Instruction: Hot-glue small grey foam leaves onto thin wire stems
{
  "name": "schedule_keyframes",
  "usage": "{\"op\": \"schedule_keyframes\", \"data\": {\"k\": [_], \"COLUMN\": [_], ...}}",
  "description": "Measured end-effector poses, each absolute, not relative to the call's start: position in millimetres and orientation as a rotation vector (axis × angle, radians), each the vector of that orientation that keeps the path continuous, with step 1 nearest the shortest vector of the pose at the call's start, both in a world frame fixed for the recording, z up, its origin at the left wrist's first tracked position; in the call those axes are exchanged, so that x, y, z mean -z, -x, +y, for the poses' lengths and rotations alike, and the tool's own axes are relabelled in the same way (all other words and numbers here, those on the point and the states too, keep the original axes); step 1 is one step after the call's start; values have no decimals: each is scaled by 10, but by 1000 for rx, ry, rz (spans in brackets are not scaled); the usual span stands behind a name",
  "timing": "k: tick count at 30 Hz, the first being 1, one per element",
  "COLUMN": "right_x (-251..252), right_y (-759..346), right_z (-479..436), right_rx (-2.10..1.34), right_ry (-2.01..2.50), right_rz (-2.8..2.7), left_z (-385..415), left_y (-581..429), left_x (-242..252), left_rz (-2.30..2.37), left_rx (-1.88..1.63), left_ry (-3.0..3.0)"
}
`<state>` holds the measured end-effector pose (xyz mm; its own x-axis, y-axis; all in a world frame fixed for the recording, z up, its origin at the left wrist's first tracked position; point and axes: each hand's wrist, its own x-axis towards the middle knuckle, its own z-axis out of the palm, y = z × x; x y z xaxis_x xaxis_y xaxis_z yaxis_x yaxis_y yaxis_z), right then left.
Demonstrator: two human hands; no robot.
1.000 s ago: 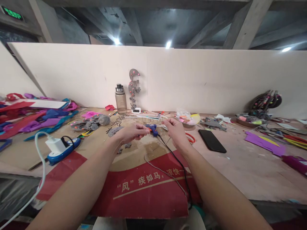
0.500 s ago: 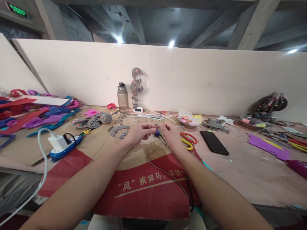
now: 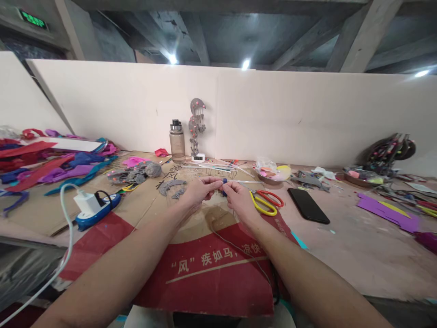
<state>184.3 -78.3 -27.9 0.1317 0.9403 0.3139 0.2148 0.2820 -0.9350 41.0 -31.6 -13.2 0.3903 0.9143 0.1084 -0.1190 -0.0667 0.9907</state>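
My left hand (image 3: 200, 191) and my right hand (image 3: 239, 198) meet over the cardboard sheet, with thumbs and forefingers pinched. Between the fingertips shows a small dark-blue thing (image 3: 224, 193); its kind is too small and covered to tell. What each hand pinches is mostly hidden by the fingers. A thin grey cord (image 3: 239, 248) runs across the red printed cardboard (image 3: 205, 291) below my hands to its front edge. Close to the right hand lie scissors with yellow and red handles (image 3: 266, 207). Left of my left hand rest grey cut felt-like pieces (image 3: 172, 186).
A black phone (image 3: 308, 206) lies at right. At left are a blue power strip (image 3: 99, 212) with a white charger, a grey yarn ball (image 3: 153, 169) and coloured fabric strips (image 3: 58, 171). A bottle (image 3: 177, 146) stands by the white partition (image 3: 307, 114); a filled dish (image 3: 273, 175) sits behind the scissors.
The right hand has shifted slightly down and its fingers are pinched lower, beside the left fingertips. More of the scissors shows now. The view has turned slightly left.
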Motion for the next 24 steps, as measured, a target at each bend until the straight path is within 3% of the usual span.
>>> {"op": "schedule_keyframes", "data": {"k": [16, 24], "right_x": [274, 250], "right_y": [-1815, -1784], "right_z": [-809, -816], "right_rx": [-712, -889], "right_ry": [1201, 1110], "right_rz": [-1437, -1362], "left_z": [-351, -332], "left_y": [-402, -392], "left_x": [48, 73], "left_rz": [702, 715], "left_rx": [-975, -950], "left_ry": [-1356, -1437]}}
